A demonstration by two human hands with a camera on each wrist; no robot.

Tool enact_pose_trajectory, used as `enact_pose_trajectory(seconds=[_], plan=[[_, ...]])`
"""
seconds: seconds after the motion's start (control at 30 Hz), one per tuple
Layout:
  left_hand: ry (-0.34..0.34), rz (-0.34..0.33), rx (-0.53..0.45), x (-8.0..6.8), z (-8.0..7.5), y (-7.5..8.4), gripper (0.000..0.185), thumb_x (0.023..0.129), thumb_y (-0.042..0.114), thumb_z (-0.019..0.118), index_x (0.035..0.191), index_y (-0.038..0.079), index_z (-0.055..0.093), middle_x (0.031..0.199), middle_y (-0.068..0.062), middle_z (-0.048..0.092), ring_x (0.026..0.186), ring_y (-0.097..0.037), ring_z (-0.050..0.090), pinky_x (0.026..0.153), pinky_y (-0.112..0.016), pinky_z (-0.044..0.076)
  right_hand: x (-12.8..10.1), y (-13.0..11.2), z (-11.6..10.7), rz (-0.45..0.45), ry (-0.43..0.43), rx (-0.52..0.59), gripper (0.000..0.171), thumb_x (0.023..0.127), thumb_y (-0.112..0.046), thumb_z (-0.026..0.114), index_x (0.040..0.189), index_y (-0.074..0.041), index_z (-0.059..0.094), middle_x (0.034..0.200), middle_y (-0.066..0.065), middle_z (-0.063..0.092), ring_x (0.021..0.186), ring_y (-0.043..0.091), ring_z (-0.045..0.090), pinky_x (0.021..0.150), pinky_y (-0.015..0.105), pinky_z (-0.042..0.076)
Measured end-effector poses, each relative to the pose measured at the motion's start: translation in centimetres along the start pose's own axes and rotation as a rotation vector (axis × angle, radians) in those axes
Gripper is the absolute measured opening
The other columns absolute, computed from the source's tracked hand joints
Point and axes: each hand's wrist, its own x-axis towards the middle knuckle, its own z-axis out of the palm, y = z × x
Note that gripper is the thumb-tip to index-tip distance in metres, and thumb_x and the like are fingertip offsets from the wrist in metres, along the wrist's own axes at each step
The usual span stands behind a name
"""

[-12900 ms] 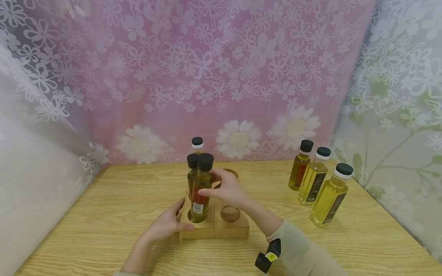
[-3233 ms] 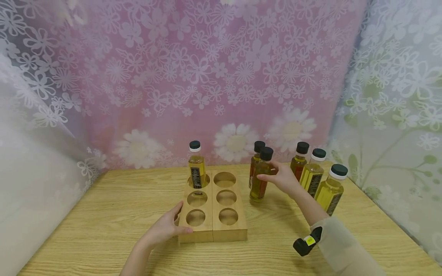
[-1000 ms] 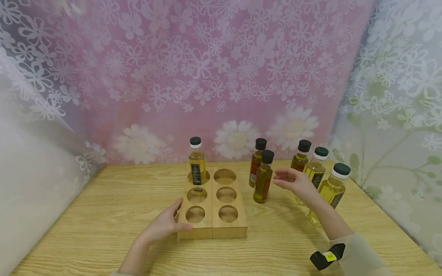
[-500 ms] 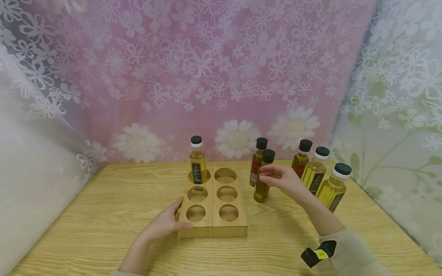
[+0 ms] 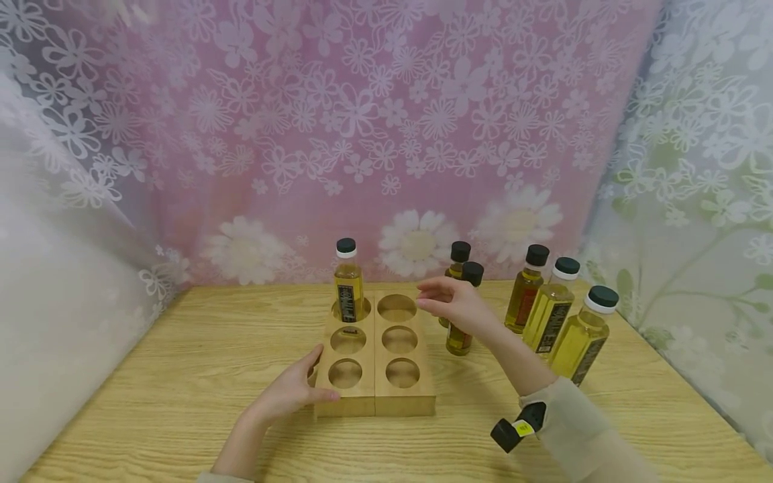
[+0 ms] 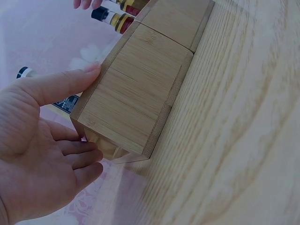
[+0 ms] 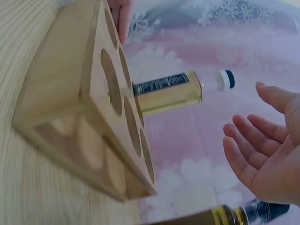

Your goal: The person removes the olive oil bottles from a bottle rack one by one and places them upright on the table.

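We see the left hand resting against the near left corner of the wooden rack, thumb lying along its front edge and fingers straight along its side; it presses rather than grips. The right hand hangs in the air above the rack's far right side, fingers loosely spread and holding nothing — just in front of two dark-capped bottles that stand on the table right of the rack. One bottle stands upright in the rack's far left hole; the other five holes show bare wood. Three more bottles stand in a row farther right, near the flowered curtain.
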Motion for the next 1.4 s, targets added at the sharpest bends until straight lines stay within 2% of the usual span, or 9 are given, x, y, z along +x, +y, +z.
enact_pose_trajectory(seconds=[0.4,0.67,0.97,1.2,1.4], plan=[[-0.019,0.003,-0.003,-1.0,-0.3,-0.1,0.107,0.073,0.024,0.080,0.146,-0.007,0.009,0.151,-0.023,0.007,0.135,-0.044,0.012,0.106,-0.054,0.019,1.5,-2.2,3.4,-0.010,0.011,-0.036,0.045,0.088,-0.026,0.066,0.125,-0.003,0.056,0.110,0.010,0.063,0.106,0.024,0.058,0.085,0.039,0.048],[-0.025,-0.011,-0.004,-1.1,-0.5,0.1,0.107,0.072,0.024,0.080,0.146,-0.007,0.009,0.151,-0.023,0.008,0.135,-0.044,0.012,0.106,-0.054,0.020,3.4,-2.1,4.3,0.034,0.010,-0.015,0.044,0.088,-0.021,0.065,0.128,-0.006,0.054,0.112,0.010,0.061,0.107,0.024,0.057,0.085,0.037,0.049],[-0.019,-0.011,0.012,-1.1,-0.4,0.1,0.107,0.072,0.025,0.080,0.146,-0.007,0.009,0.151,-0.024,0.009,0.135,-0.045,0.013,0.106,-0.054,0.020,5.5,-2.0,5.5,0.059,0.031,-0.040,0.053,0.087,-0.026,0.067,0.134,-0.007,0.050,0.116,0.010,0.061,0.107,0.024,0.056,0.086,0.037,0.048],[-0.014,-0.005,0.025,-0.9,-0.4,0.0,0.107,0.072,0.026,0.080,0.146,-0.006,0.009,0.151,-0.024,0.009,0.134,-0.045,0.014,0.106,-0.054,0.020,7.1,-2.4,6.2,0.003,0.032,-0.044,0.056,0.087,-0.020,0.066,0.135,0.001,0.045,0.123,0.020,0.056,0.109,0.030,0.054,0.090,0.039,0.046],[-0.031,-0.004,0.010,-0.7,-0.3,0.1,0.107,0.074,0.026,0.079,0.146,-0.007,0.008,0.151,-0.025,0.009,0.134,-0.046,0.013,0.105,-0.056,0.020,8.2,-2.1,7.4,0.050,0.042,-0.021,0.063,0.084,-0.022,0.070,0.137,-0.001,0.043,0.124,0.016,0.055,0.112,0.030,0.052,0.094,0.041,0.043]])
